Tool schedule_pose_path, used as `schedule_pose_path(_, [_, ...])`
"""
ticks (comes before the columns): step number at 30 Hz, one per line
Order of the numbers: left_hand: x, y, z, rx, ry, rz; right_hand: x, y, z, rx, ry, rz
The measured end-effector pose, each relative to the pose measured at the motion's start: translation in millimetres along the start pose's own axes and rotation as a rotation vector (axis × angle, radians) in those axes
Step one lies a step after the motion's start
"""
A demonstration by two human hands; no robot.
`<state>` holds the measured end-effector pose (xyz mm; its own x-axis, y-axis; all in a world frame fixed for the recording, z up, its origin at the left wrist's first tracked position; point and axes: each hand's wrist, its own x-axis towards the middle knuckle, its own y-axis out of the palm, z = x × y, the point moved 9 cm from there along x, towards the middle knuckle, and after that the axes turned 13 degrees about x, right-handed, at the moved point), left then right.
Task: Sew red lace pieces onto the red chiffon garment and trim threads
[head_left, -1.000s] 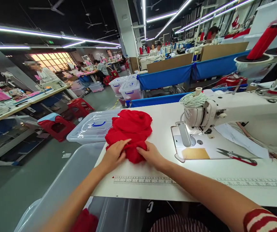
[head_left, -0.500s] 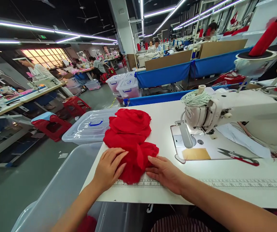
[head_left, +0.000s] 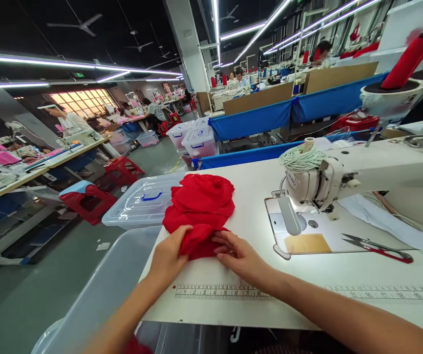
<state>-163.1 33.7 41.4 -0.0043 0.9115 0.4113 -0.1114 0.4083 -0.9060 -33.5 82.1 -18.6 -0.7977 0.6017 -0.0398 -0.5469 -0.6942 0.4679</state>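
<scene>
A pile of layered red fabric (head_left: 204, 196) lies on the left end of the white sewing table (head_left: 248, 312). At its near edge, a folded part of the red fabric is bunched between both hands. My left hand (head_left: 167, 253) is closed on the left side of this fold, thumb and fingers partly hidden by cloth. On the right side, my right hand (head_left: 239, 253) pinches the fold with curled fingers. A printed ruler scale (head_left: 229, 292) runs along the tabletop, just nearer than the hands.
Right of the cloth stands a white sewing machine (head_left: 307, 182) with a cord bundle on top. Red-handled thread snips (head_left: 381, 247) lie beside its plate. An open plastic bin (head_left: 119, 260) and a lidded box (head_left: 137, 204) border the table's left edge. People sit at machines farther back.
The near end of the red fabric has been lifted and folded back, away from the ruler scale. Both hands have closed on it. The camera view has shifted slightly.
</scene>
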Motion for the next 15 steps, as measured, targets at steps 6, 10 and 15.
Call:
schedule_pose_path(6, [118.6, -19.9, 23.6, -0.125, 0.052, 0.387, 6.3, -30.9, 11.5, -0.258, -0.246, -0.134])
schedule_pose_path(10, [181.4, 23.7, 43.5, -0.128, 0.067, 0.518, 4.8, -42.6, 1.8, -0.403, -0.230, -0.156])
schedule_pose_path(15, [214.6, 68.3, 69.8, -0.117, 0.014, 0.549, 3.2, -12.8, -20.0, -0.110, -0.087, 0.047])
